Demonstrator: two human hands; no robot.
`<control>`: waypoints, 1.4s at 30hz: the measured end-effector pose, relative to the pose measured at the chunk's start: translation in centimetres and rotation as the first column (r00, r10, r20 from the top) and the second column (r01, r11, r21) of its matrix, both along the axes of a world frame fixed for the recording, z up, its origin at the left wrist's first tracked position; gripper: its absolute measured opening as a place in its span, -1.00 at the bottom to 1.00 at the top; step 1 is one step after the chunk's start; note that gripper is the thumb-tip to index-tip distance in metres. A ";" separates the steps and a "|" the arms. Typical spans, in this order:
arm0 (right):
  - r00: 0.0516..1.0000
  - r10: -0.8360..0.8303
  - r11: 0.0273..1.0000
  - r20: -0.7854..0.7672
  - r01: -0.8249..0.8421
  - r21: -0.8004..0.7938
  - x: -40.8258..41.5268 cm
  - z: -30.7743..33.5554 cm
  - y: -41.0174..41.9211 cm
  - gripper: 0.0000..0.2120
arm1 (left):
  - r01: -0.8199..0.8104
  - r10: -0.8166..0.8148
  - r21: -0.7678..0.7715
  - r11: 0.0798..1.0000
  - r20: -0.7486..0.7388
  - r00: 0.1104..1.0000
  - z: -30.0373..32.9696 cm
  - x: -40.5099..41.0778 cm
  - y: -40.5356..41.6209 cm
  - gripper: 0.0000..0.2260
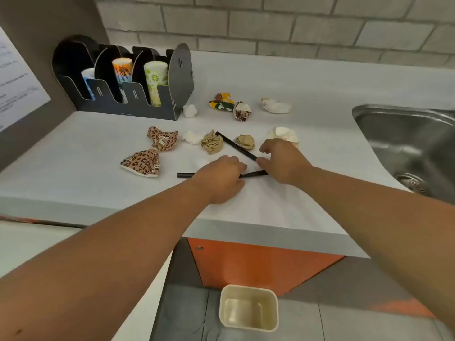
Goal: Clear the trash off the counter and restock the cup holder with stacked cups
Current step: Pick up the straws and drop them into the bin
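Observation:
Crushed paper cups and crumpled paper lie scattered on the white counter (73, 168): two leopard-print cups (141, 162), (162, 138), brown paper balls (211, 142), (245, 141), a colourful cup (222, 101), and white wads (190, 110). Two black straws rest near the front. My left hand (220, 179) lies over the near straw (184, 175), fingers curled on it. My right hand (283, 159) pinches the end of the far straw (234, 143). The black cup holder (123, 80) at the back left holds three short cup stacks.
A steel sink (408, 143) is set into the counter at the right. On the floor below the counter edge stands a beige open bin (248, 307). A paper sheet hangs on the left wall. A brick wall backs the counter.

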State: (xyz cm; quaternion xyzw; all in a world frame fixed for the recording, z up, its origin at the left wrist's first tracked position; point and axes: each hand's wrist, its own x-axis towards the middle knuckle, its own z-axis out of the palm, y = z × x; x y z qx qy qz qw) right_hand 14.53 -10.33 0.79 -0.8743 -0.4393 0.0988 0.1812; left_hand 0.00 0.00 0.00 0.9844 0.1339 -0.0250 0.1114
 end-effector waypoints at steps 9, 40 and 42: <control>0.992 -0.125 0.987 -0.037 0.128 0.094 -0.2 -1.5 -1.0 -0.82 | -0.059 0.044 0.062 0.996 0.231 0.972 -2.7 -0.8 -1.1 -0.71; 0.946 0.024 0.988 -0.323 0.026 0.151 -10.2 -10.8 -33.5 -0.92 | -0.430 0.723 -0.638 0.639 0.309 0.618 -12.8 -12.0 -25.4 -0.95; 0.941 -0.027 0.997 -0.337 0.048 0.053 -10.1 -15.3 -34.7 -0.91 | -0.484 0.754 -0.637 0.600 0.248 0.608 -17.0 -12.1 -25.5 -0.93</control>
